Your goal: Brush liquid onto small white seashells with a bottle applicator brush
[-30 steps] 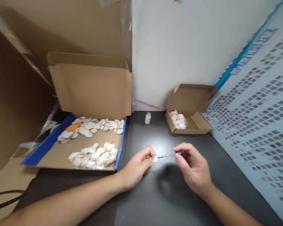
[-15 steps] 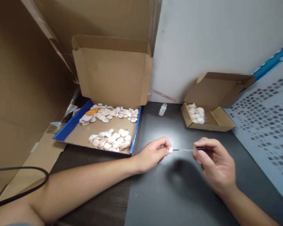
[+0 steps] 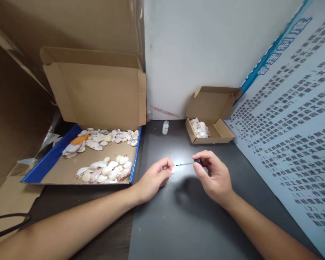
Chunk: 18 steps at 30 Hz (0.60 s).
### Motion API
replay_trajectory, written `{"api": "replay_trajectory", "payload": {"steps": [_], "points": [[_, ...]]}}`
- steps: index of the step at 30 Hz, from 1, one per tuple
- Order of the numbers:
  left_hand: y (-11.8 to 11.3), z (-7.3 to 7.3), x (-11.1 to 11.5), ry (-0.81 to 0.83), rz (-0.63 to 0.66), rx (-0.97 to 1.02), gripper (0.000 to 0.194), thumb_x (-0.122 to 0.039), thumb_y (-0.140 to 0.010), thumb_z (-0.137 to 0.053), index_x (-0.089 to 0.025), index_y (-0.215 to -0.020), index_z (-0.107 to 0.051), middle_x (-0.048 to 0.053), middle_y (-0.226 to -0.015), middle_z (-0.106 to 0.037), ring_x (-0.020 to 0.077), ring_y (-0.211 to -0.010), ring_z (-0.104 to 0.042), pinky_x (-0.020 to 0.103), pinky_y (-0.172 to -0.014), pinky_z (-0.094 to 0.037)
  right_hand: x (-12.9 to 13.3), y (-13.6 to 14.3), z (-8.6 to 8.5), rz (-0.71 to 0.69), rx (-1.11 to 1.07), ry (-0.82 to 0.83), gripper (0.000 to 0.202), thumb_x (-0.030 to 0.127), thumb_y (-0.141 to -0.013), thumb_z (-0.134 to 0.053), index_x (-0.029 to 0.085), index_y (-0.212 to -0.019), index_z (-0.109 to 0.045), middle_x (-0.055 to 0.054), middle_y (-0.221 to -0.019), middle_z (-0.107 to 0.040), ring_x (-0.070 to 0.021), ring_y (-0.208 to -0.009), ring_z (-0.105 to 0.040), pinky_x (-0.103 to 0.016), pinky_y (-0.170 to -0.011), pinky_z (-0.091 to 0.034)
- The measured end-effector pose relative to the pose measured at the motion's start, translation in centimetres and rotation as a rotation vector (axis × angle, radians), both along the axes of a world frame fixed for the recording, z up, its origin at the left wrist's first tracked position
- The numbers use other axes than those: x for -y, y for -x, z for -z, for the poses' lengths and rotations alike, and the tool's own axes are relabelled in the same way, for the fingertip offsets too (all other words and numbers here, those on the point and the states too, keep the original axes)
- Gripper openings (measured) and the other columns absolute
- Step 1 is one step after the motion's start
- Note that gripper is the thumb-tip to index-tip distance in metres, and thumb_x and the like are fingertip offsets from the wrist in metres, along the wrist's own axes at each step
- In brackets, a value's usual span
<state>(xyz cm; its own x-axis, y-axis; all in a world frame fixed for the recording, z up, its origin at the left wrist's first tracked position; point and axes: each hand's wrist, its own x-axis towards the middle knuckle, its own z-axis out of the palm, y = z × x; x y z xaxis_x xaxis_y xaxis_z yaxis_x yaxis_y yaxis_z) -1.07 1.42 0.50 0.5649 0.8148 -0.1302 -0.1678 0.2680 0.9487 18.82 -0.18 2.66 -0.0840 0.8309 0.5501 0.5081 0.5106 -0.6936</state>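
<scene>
Between the thumb and fingers of my left hand (image 3: 156, 177) is a small white shell (image 3: 173, 169). My right hand (image 3: 215, 175) pinches the black cap (image 3: 197, 161) of a thin brush (image 3: 184, 164), whose dark tip points left, close to the shell. A small gap shows between tip and shell. Beyond my hands a small clear bottle (image 3: 165, 128) stands upright without a cap.
At the left, an open blue-edged box (image 3: 70, 173) holds many shells and an orange piece (image 3: 79, 139). A smaller open cardboard box (image 3: 222, 131) with white shells stands at the back right, beside a printed sheet (image 3: 292, 126). A black cable (image 3: 9, 215) lies at lower left.
The view has shifted, so boxes and hands appear farther left. The brush tip, which was at the shell, now sits slightly apart from it. Both hands keep their holds.
</scene>
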Motion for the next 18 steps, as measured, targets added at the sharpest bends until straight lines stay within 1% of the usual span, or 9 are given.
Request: {"api": "replay_trajectory", "payload": {"steps": [4, 5, 8, 10, 15, 16, 18], "points": [[-0.17, -0.14, -0.03, 0.019, -0.005, 0.012, 0.017, -0.032, -0.085, -0.054, -0.02, -0.081, -0.043, -0.009, -0.06, -0.031, 0.0082, -0.051, -0.023, 0.026, -0.051, -0.017, -0.01, 0.05, 0.0, -0.087, 0.013, -0.027, 0.008, 0.019, -0.087, -0.058, 0.022, -0.093, -0.061, 0.003, -0.068, -0.055, -0.0125, -0.054, -0.05, -0.027, -0.053, -0.045], [-0.2, -0.18, -0.04, 0.025, -0.006, 0.015, 0.017, -0.033, -0.085, -0.054, -0.02, -0.081, -0.043, -0.009, -0.059, -0.03, 0.0081, -0.051, -0.023, 0.026, -0.051, -0.017, -0.04, 0.07, 0.02, -0.09, 0.027, -0.016, 0.007, 0.019, -0.087, -0.058, 0.022, -0.093, -0.061, 0.003, -0.067, -0.054, -0.0123, -0.054, -0.05, -0.026, -0.053, -0.044], [-0.25, -0.25, -0.06, 0.028, -0.006, 0.016, 0.017, -0.033, -0.086, -0.055, -0.02, -0.081, -0.044, -0.01, -0.059, -0.03, 0.0077, -0.051, -0.023, 0.026, -0.051, -0.016, -0.15, 0.05, -0.01, -0.007, 0.033, 0.019, 0.006, 0.019, -0.087, -0.059, 0.022, -0.093, -0.06, 0.004, -0.065, -0.053, -0.0118, -0.053, -0.049, -0.025, -0.052, -0.043], [-0.24, -0.26, -0.05, 0.033, -0.009, 0.015, 0.017, -0.032, -0.086, -0.055, -0.02, -0.081, -0.044, -0.01, -0.059, -0.03, 0.0076, -0.05, -0.023, 0.027, -0.051, -0.016, -0.17, -0.03, -0.03, 0.014, 0.016, 0.009, 0.006, 0.019, -0.087, -0.058, 0.022, -0.093, -0.06, 0.004, -0.065, -0.054, -0.0119, -0.053, -0.049, -0.026, -0.053, -0.044], [-0.19, -0.25, -0.07, 0.046, -0.011, 0.019, 0.016, -0.032, -0.085, -0.054, -0.02, -0.081, -0.044, -0.009, -0.059, -0.031, 0.0079, -0.051, -0.024, 0.027, -0.051, -0.017, 0.08, -0.11, 0.24, -0.124, 0.027, -0.019, 0.01, 0.016, -0.087, -0.058, 0.022, -0.095, -0.06, 0.003, -0.068, -0.054, -0.0126, -0.056, -0.051, -0.026, -0.055, -0.045], [-0.17, -0.24, -0.08, 0.043, -0.01, 0.018, 0.016, -0.032, -0.085, -0.054, -0.02, -0.081, -0.044, -0.009, -0.059, -0.031, 0.0079, -0.051, -0.024, 0.027, -0.051, -0.017, 0.09, -0.11, 0.3, -0.127, 0.035, -0.022, 0.01, 0.016, -0.087, -0.058, 0.022, -0.095, -0.06, 0.003, -0.068, -0.053, -0.0125, -0.056, -0.051, -0.026, -0.055, -0.044], [-0.15, -0.2, -0.12, 0.042, -0.006, 0.014, 0.016, -0.032, -0.085, -0.055, -0.02, -0.081, -0.044, -0.009, -0.059, -0.03, 0.0079, -0.051, -0.023, 0.027, -0.051, -0.017, 0.04, -0.15, 0.35, -0.077, 0.05, -0.031, 0.009, 0.017, -0.088, -0.059, 0.022, -0.095, -0.06, 0.004, -0.068, -0.053, -0.0119, -0.055, -0.05, -0.025, -0.053, -0.043]]}}
